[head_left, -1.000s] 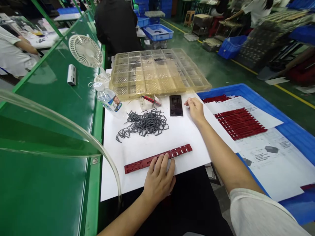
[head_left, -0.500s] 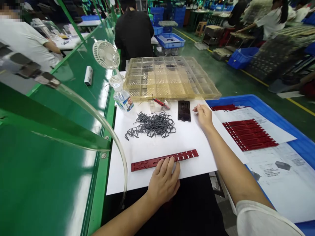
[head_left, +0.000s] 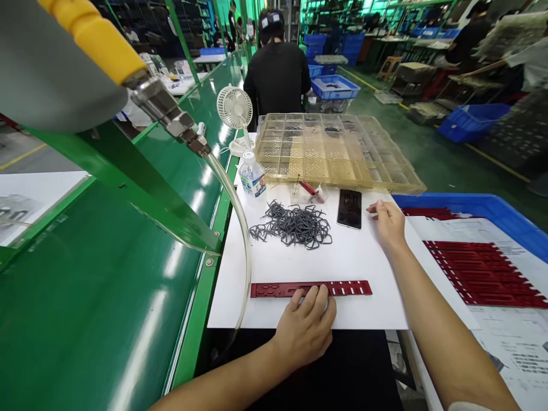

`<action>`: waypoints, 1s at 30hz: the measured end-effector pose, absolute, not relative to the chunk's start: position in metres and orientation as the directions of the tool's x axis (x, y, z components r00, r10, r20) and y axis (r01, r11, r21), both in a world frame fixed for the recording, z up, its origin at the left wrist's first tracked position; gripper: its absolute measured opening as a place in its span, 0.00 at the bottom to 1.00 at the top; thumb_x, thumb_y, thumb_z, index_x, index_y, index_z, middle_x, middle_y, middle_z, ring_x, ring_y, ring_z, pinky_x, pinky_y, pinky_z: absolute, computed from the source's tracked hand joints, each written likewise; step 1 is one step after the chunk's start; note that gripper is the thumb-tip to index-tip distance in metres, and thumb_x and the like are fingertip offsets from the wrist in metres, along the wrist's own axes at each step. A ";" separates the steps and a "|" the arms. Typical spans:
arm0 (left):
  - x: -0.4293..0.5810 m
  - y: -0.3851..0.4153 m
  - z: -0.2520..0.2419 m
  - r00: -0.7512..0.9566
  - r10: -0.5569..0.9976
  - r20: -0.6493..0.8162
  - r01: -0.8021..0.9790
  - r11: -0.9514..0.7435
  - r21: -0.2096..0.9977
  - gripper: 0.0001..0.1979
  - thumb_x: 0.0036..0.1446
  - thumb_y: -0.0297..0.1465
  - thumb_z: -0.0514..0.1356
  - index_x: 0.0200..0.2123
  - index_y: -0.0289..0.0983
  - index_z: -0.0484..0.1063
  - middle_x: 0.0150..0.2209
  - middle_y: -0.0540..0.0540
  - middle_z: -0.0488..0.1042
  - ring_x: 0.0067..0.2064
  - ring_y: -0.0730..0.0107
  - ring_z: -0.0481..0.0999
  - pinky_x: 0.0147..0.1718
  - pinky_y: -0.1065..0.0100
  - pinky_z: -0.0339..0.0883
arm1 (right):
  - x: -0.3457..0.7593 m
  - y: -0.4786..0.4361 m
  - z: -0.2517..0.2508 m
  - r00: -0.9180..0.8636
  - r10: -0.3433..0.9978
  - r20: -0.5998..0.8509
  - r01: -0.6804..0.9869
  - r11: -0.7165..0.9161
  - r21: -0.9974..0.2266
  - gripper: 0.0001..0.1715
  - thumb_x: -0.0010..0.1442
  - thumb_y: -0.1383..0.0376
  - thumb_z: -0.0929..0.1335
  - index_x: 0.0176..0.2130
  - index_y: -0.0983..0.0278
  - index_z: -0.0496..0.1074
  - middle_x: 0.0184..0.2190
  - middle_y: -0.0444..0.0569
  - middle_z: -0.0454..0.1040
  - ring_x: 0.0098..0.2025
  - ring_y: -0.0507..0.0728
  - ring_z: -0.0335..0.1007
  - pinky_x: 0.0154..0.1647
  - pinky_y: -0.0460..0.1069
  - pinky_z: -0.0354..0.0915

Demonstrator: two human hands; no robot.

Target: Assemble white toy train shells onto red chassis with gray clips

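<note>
My left hand (head_left: 307, 325) lies flat on the white sheet (head_left: 299, 264), fingertips resting on the near edge of a long red slotted strip (head_left: 274, 289). My right hand (head_left: 387, 222) rests farther back, fingers loosely curled, just right of a black phone (head_left: 350, 208) lying face up. Whether it pinches anything is unclear. A pile of dark grey hook-shaped parts (head_left: 295, 224) sits between the strip and a small clear dish with a red-handled tool (head_left: 309, 191).
A yellowish compartment tray (head_left: 368, 160) stands behind the sheet, with a water bottle (head_left: 252, 176) and a small white fan (head_left: 235, 108) at its left. A blue bin (head_left: 492, 206) with stacked red strips (head_left: 483, 273) and papers lies right. A clear hose (head_left: 242, 228) hangs left. A person in black (head_left: 277, 77) works ahead.
The view has swung left and up, shifting everything rightward in the picture. Both hands stay where they were on the sheet, left on the red strip, right beside the phone.
</note>
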State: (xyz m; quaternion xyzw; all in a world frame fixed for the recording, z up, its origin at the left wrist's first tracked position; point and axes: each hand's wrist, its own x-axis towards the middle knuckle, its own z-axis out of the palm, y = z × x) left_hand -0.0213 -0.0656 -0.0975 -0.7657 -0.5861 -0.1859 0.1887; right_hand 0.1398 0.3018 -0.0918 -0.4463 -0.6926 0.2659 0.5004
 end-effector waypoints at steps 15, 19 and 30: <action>-0.021 -0.066 -0.091 0.237 0.833 0.501 0.971 -0.224 -0.086 0.21 0.68 0.39 0.64 0.60 0.38 0.82 0.64 0.36 0.80 0.67 0.48 0.67 0.61 0.51 0.58 | 0.141 0.303 -0.096 -0.099 0.880 0.464 0.360 0.466 -0.808 0.40 0.69 0.29 0.65 0.30 0.59 0.79 0.35 0.53 0.82 0.39 0.60 0.79 0.35 0.53 0.74; -0.021 -0.066 -0.090 0.237 0.827 0.509 0.970 -0.229 -0.081 0.20 0.67 0.38 0.65 0.58 0.38 0.83 0.63 0.36 0.81 0.67 0.48 0.68 0.60 0.51 0.59 | 0.140 0.303 -0.097 -0.094 0.878 0.469 0.357 0.469 -0.808 0.41 0.70 0.29 0.65 0.30 0.59 0.79 0.35 0.52 0.82 0.38 0.59 0.79 0.35 0.52 0.74; -0.018 -0.063 -0.097 0.220 0.825 0.520 0.971 -0.237 -0.035 0.20 0.65 0.37 0.67 0.58 0.38 0.83 0.62 0.34 0.81 0.65 0.46 0.71 0.59 0.51 0.60 | 0.142 0.304 -0.099 -0.109 0.887 0.448 0.351 0.456 -0.818 0.43 0.69 0.27 0.63 0.30 0.58 0.78 0.35 0.51 0.81 0.39 0.59 0.79 0.35 0.52 0.74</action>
